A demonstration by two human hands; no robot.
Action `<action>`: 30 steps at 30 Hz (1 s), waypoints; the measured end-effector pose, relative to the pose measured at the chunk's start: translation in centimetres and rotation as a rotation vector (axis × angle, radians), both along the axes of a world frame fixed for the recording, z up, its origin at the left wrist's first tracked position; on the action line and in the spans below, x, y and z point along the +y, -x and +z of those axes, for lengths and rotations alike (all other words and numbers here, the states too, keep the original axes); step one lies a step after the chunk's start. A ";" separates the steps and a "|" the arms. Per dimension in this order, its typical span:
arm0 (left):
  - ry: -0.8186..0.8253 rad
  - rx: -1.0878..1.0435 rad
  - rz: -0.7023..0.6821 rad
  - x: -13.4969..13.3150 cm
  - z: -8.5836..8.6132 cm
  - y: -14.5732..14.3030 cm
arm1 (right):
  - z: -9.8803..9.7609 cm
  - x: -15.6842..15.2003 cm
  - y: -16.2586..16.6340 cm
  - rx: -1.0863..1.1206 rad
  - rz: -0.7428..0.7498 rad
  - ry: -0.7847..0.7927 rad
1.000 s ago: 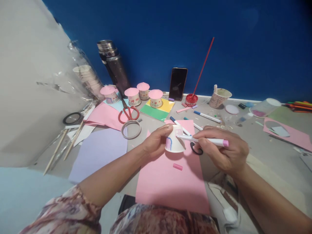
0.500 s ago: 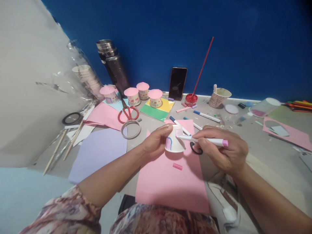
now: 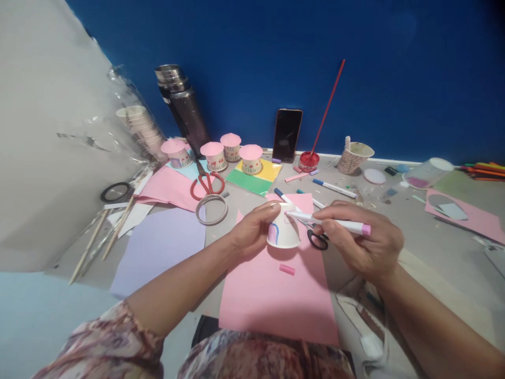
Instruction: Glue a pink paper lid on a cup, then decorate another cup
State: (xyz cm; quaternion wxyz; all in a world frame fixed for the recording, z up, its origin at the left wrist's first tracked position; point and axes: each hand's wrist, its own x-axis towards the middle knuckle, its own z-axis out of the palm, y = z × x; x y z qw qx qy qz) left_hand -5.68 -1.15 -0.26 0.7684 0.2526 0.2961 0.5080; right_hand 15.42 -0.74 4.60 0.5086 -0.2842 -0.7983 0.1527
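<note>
"Over the pink sheet [image 3: 276, 310], I have the paper cup [image 3: 286, 239] on my screen, wide rim downward; how would it handle?"

"Light, I'd judge, stiff enough to draw on but easily dented; I'd take it gently by the side."

"And the grip?"

"I see the left hand [image 3: 254, 229] curled snugly on the cup's side, some fingers hidden; the right hand [image 3: 366, 242] pinches a white marker [image 3: 351, 226], fingers nearly together; its tip meets or nearly meets the cup, I can't tell which."
</note>
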 end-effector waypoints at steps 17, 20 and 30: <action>0.022 0.027 0.002 0.1 -0.1 0.1 | 0.1 0.1 -0.1 0.010 0.089 0.011; 0.021 0.014 -0.006 0.2 -0.2 0.1 | -0.1 0.1 -0.1 0.019 0.086 0.027; -0.004 0.004 -0.016 0.2 -0.4 0.2 | -0.2 0.2 -0.2 0.028 0.151 0.048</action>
